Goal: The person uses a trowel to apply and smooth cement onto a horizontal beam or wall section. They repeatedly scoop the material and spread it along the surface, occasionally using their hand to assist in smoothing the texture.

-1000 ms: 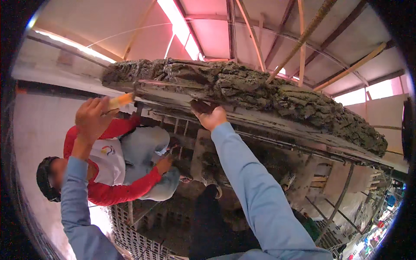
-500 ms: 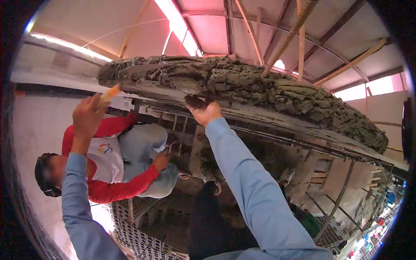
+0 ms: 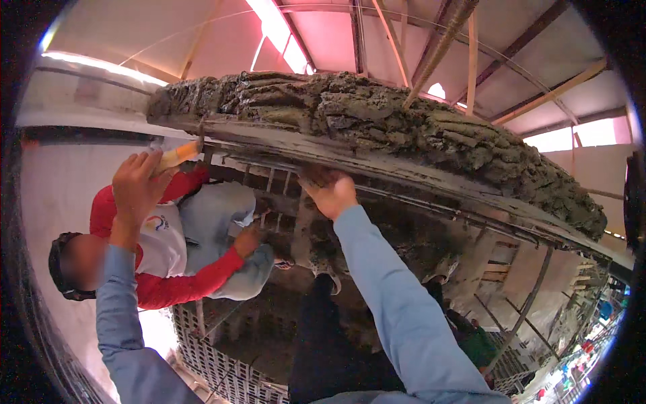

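Observation:
A thick heap of wet grey mortar (image 3: 363,108) lies along the top of a long ledge (image 3: 404,172) in front of me. My left hand (image 3: 138,185) is closed round the yellow handle of a trowel (image 3: 178,155), just below the ledge's left end. The trowel's metal shank rises against the edge; its blade is hard to tell from the mortar. Under the middle of the ledge is my right hand (image 3: 333,195), palm toward me. Its fingers look dark and blurred in the shade, so whether they grip anything is unclear.
Below at left, a person in a red-sleeved shirt (image 3: 168,236) and dark cap crouches close to my left arm. Metal bars (image 3: 431,209) run beneath the ledge. A slanting pole (image 3: 444,50) stands behind the mortar. Perforated blocks (image 3: 215,363) lie lower down.
My left hand and the trowel have shifted slightly right and down. My right hand has moved right and down from the ledge's edge to below it. The view has tilted slightly.

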The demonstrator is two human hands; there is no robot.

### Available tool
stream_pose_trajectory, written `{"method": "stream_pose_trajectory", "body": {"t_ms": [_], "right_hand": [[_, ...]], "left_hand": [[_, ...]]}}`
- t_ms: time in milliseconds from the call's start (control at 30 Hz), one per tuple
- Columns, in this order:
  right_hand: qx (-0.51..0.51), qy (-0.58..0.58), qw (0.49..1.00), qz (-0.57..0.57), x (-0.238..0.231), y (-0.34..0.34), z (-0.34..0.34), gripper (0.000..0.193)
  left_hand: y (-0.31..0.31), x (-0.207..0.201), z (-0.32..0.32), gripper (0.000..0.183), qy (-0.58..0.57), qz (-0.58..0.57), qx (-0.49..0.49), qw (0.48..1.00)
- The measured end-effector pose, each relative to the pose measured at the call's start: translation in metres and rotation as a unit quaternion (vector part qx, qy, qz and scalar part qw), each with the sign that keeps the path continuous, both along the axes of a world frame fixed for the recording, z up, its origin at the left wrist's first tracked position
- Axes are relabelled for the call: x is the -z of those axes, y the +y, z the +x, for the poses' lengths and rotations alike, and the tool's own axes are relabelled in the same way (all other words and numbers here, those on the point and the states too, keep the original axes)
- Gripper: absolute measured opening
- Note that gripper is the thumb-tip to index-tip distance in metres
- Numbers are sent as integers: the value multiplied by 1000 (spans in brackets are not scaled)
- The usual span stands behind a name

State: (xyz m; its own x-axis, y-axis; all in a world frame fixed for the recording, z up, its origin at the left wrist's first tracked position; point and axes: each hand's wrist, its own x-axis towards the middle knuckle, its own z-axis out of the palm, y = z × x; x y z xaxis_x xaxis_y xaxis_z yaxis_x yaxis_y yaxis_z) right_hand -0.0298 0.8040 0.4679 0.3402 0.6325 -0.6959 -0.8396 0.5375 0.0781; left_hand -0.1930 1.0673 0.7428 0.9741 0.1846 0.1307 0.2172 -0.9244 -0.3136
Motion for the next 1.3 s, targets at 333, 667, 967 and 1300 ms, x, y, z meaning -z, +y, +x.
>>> {"method": "stream_pose_trajectory", "body": {"t_ms": [333, 667, 967, 1300], "right_hand": [[-50, 39, 994, -94, 80, -358, -17, 55], [-210, -47, 952, -219, 65, -623, 75, 66], [-570, -304, 639, -416, 39, -943, 158, 53], [-700, -137, 536, -451, -80, -1053, 167, 38]], "left_hand": [[-52, -13, 37, 37, -67, 35, 26, 997], [-298, -6, -59, 33, -172, -155, -505, 832], [-545, 84, -60, 36, -296, -533, -665, 431], [-650, 204, -72, 41, -264, -488, -688, 468]]}}
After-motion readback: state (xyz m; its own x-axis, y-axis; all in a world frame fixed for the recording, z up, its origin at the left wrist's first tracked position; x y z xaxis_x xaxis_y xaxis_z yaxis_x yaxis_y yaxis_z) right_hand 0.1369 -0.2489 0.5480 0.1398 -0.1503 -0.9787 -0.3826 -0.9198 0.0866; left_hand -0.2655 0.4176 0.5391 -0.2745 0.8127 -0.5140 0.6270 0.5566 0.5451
